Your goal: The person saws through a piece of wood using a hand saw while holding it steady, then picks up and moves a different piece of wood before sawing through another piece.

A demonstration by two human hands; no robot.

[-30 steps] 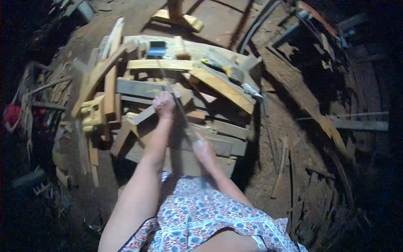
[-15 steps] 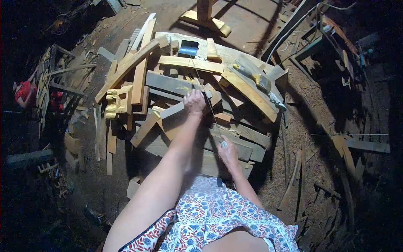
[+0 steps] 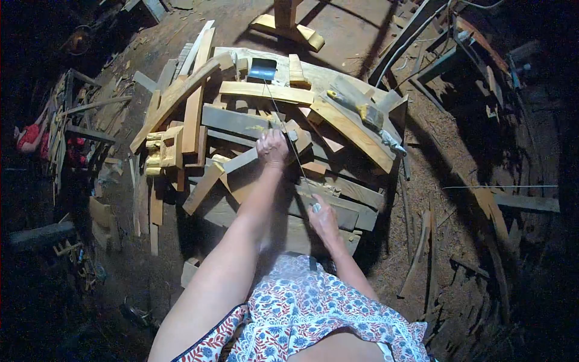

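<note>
My left hand (image 3: 272, 146) is closed on a small piece of wood (image 3: 300, 140) among the stacked boards; its fingertips are partly hidden. My right hand (image 3: 324, 218), nearer my body, grips the pale end of a thin, bowed wire tool (image 3: 301, 169). The tool slants away past the right side of my left hand toward the far part of the bench. Too fine to make out is whether its edge has teeth. Beneath my left forearm lie a grey board (image 3: 244, 161) and other offcuts.
Planks (image 3: 197, 108) pile up on the left beside a carved yellow block (image 3: 164, 149). At the far side are a dark blue curved piece (image 3: 263, 69) and a yellow-handled tool (image 3: 362, 111). A person in red (image 3: 29, 137) is at far left. Sawdust and scraps cover the floor.
The whole view has shifted slightly, so the bench appears a little further left. Both hands keep their holds, with hardly any movement relative to the wood.
</note>
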